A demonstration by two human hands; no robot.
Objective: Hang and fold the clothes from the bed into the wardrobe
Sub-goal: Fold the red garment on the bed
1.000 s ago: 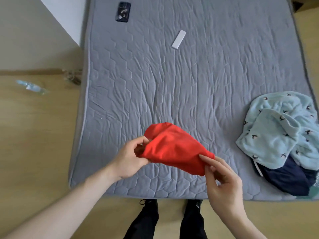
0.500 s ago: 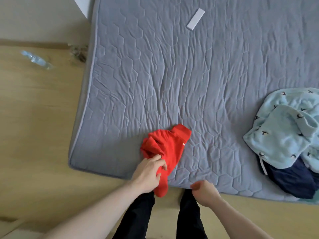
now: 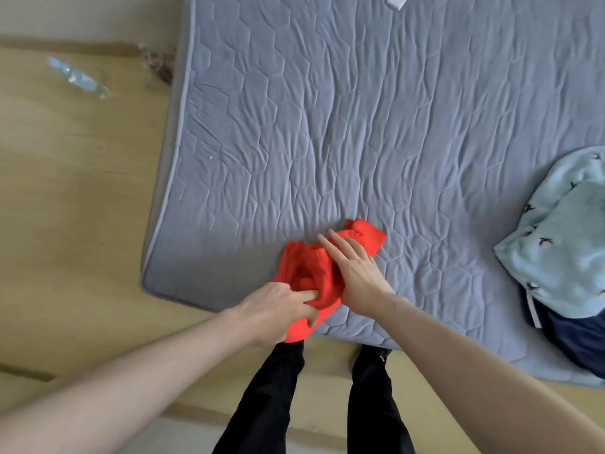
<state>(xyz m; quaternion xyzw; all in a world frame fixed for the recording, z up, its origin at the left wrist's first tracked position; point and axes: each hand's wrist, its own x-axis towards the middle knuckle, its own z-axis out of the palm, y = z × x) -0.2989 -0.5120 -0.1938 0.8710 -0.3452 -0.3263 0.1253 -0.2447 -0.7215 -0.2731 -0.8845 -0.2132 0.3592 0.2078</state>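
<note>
A small red garment (image 3: 306, 271) lies crumpled at the near edge of the grey quilted bed (image 3: 360, 126), one end hanging over the edge. My left hand (image 3: 278, 309) pinches its near part between thumb and fingers. My right hand (image 3: 353, 270) lies flat on top of it with straight fingers, pressing it to the mattress. A pile of clothes sits at the right edge of the bed: a light blue garment with a small bird print (image 3: 563, 244) on top of a dark navy one (image 3: 576, 342).
A white flat object (image 3: 396, 1) lies on the bed at the top edge. A clear plastic bottle (image 3: 77, 77) lies on the wooden floor to the left. My legs in black trousers (image 3: 271, 398) stand at the bed's near edge.
The red garment went from held up in both hands to lying on the bed. My right hand, which had let go and dropped below the edge, now presses flat on it.
</note>
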